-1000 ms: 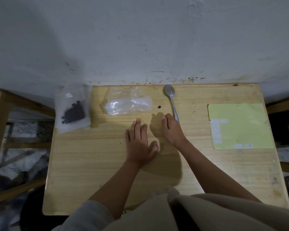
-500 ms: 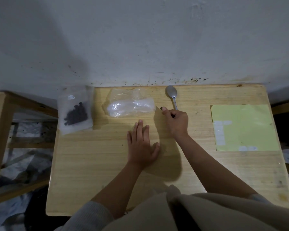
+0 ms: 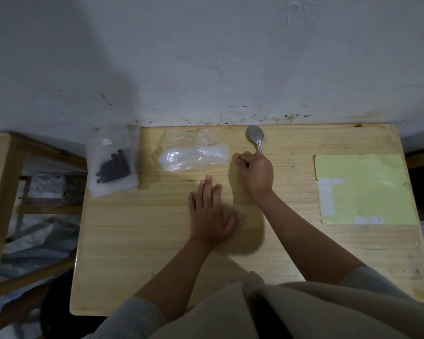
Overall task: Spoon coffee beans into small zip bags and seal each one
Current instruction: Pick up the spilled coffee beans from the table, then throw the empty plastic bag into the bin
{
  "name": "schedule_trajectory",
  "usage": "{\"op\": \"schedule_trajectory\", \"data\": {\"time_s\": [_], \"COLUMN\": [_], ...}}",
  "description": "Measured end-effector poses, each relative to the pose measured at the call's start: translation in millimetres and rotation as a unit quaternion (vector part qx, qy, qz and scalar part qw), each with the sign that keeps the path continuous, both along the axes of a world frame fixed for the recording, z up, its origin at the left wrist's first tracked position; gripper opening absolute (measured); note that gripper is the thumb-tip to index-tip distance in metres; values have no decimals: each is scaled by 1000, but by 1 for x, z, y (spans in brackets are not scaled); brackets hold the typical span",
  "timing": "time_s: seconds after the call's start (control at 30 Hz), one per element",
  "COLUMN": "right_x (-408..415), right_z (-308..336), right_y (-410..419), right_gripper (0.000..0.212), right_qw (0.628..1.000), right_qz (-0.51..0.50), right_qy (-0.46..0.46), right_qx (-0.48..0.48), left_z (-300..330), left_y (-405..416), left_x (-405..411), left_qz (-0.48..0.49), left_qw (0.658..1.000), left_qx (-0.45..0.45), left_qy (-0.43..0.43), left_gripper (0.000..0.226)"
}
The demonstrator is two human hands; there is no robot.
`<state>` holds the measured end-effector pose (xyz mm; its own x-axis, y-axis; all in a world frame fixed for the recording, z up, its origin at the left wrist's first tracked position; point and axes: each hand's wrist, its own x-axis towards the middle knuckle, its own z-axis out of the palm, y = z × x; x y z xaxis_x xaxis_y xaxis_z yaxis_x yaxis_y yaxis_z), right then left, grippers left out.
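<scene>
Since the earlier frames, the right hand [image 3: 256, 172] has slid up the table [image 3: 137, 241] from beside the left hand to the spoon's handle, while the left hand [image 3: 209, 216] has stayed flat on the wood.

Largest in view, the pale wooden table stands against a scuffed white wall [image 3: 206, 57]. Part of a wooden frame [image 3: 0, 182] stands off its left edge. On the table's right side lies a yellow-green sheet [image 3: 367, 189], flat, with pale patches along its left and bottom edges, well apart from both hands.

At the far left corner, a frosted zip bag [image 3: 112, 160] hangs partly over the table's edge, with dark coffee beans [image 3: 113, 167] gathered inside it. Just to its right, near the back edge, lies a crumpled clear pack of small zip bags [image 3: 194, 154].

The left hand rests palm down near the middle of the table, fingers straight and together, holding nothing. The right hand sits just beyond it, fingers curled over the handle of the metal spoon [image 3: 255, 137]; the handle is hidden beneath the hand, so whether it is truly gripped cannot be told. The spoon's bowl points toward the wall and lies on the table, just right of the clear pack.
</scene>
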<state>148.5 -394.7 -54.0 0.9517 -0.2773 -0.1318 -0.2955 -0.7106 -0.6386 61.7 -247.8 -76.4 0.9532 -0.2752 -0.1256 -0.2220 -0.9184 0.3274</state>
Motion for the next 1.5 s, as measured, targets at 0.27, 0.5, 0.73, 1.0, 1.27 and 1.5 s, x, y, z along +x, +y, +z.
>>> {"op": "schedule_trajectory", "data": {"time_s": [0.27,0.5,0.73,1.0,1.27,1.5], "right_x": [7,-23,-58,-93,-141,-231], "right_z": [2,15,25,42,66,79], "right_y": [2,6,22,48,58,21], "right_gripper": [22,18,14,13,10,12], "right_qw": [1000,998,995,980,939,877], "right_qz": [-3,-41,-78,-185,-310,-453], "right_qy": [27,-17,-23,-58,-141,-151], "right_qx": [3,37,50,37,54,63], "left_z": [0,1,28,60,87,90], "left_y": [1,4,43,77,70,3], "left_x": [0,-3,32,69,29,-32], "left_qz": [-6,30,140,78,11,-128], "left_qw": [1000,997,976,986,965,956], "left_qx": [0,-53,-53,-111,-259,-263], "left_qy": [-4,-45,-157,-99,-48,35], "left_gripper": [77,75,59,47,39,46]}}
